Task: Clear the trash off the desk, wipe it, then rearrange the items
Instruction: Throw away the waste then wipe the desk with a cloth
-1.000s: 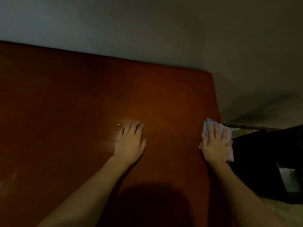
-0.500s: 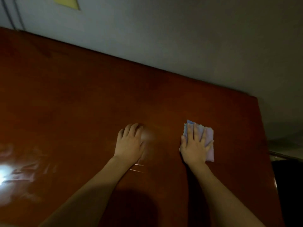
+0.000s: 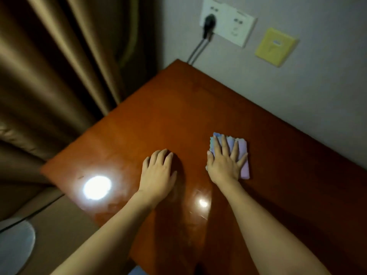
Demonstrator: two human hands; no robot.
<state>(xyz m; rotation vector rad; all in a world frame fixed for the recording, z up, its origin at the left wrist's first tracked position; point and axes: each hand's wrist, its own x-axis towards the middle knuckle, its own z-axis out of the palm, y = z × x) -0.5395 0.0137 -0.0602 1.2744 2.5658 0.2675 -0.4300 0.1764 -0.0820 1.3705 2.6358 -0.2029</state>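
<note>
A glossy reddish-brown desk [image 3: 198,108] fills the middle of the view. On it lies a small pale purple and blue wiping cloth [image 3: 243,155]. My right hand [image 3: 224,161] presses flat on the cloth with its fingers spread. My left hand [image 3: 158,173] rests palm down on the bare wood just left of it, fingers slightly bent and holding nothing. Lamp glare shows as a bright spot on the desk near its left corner.
Brown curtains [image 3: 59,76] hang at the desk's left edge. On the wall behind are a white socket plate [image 3: 228,22] with a black plug [image 3: 208,24] and cable, and a yellow plate [image 3: 276,46]. A pale round object [image 3: 15,247] sits on the floor at lower left.
My right hand has slid the cloth leftward from the desk's right edge toward the middle. The view has swung left, bringing the curtains and wall sockets into sight. My left hand stays flat on the wood.
</note>
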